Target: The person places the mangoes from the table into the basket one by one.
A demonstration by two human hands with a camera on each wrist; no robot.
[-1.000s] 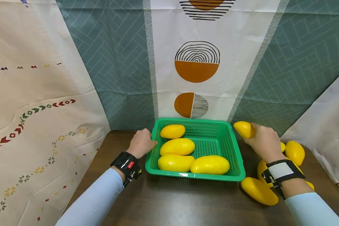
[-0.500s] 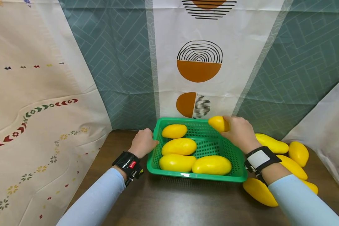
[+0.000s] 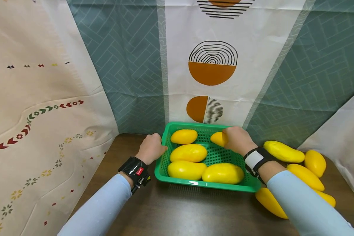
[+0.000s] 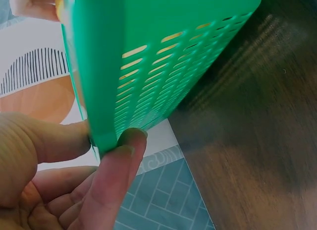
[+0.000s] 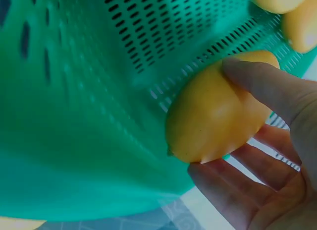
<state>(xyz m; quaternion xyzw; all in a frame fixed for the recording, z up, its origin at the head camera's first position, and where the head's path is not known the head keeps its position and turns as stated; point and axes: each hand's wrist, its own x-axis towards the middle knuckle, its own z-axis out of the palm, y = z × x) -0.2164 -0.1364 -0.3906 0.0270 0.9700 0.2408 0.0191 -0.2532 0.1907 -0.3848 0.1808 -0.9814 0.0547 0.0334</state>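
A green plastic basket (image 3: 206, 186) with slotted walls stands on the dark wooden table. My left hand (image 3: 151, 149) pinches its left rim between thumb and fingers, as the left wrist view shows up close. My right hand (image 3: 238, 140) holds a yellow mango (image 5: 218, 116) inside the basket's back right part, thumb on one side and fingers on the other. Several more mangoes lie in the basket: one at the back left (image 3: 184, 136), one below it (image 3: 188, 153), and two along the front, left (image 3: 187, 170) and right (image 3: 223, 173).
To the right of the basket several loose mangoes lie on the table, among them one at the back (image 3: 284, 151) and one by the basket's front right corner (image 3: 269, 201), partly hidden by the right sleeve. A patterned cloth (image 3: 135, 65) hangs right behind the basket.
My right hand has carried the mango leftward from beside the basket, over its right rim, and lowered it inside. The left hand has stayed on the rim. The view has shifted slightly.
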